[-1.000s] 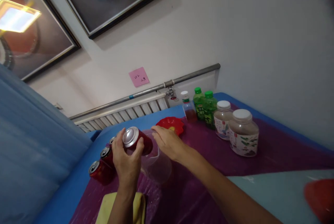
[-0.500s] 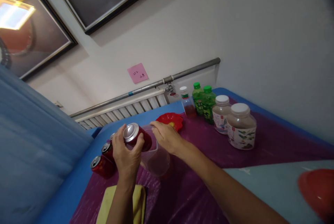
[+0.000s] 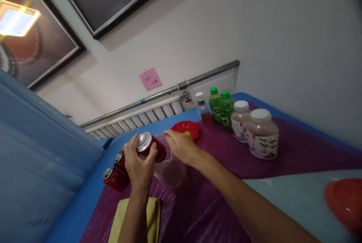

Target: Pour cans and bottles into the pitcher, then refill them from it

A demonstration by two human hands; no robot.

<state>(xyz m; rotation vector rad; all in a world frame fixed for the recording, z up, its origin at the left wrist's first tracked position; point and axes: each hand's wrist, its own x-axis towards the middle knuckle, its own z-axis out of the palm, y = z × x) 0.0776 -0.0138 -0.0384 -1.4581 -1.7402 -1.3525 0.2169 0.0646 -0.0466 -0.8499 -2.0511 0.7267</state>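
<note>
Left hand point(image 3: 140, 162) has its fingers wrapped round a red can point(image 3: 158, 150), tipped base-up over the clear pitcher point(image 3: 171, 175); we judge a pour under way, unfinished. Right hand point(image 3: 182, 146) touches the pitcher's rim, grip unclear to us. Standing cans point(image 3: 116, 179) beside look opened; whether emptied, we cannot tell.

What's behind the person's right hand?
Behind the right hand sits a red dish with a wavy rim and something yellow showing in its middle. The hand covers part of its near side, so whatever is there can't be seen.
</note>
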